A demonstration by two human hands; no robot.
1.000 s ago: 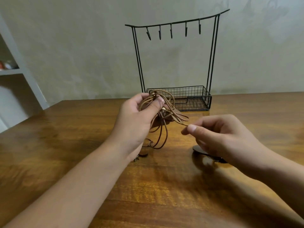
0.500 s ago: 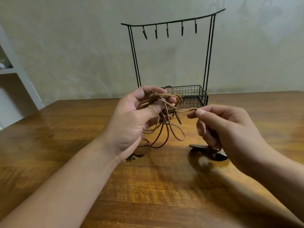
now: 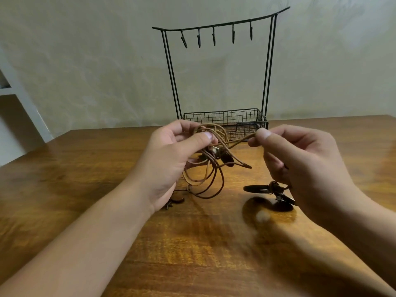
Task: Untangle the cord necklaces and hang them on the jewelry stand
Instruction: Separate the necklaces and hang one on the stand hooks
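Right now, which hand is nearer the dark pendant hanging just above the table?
Right. The right hand is directly above and beside the dark pendant, pinching a cord strand. The left hand grips the cord tangle well off to the pendant's left.

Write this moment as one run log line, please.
left hand: grips tangled cord necklaces | right hand: pinches one cord strand | jewelry stand: hooks bare
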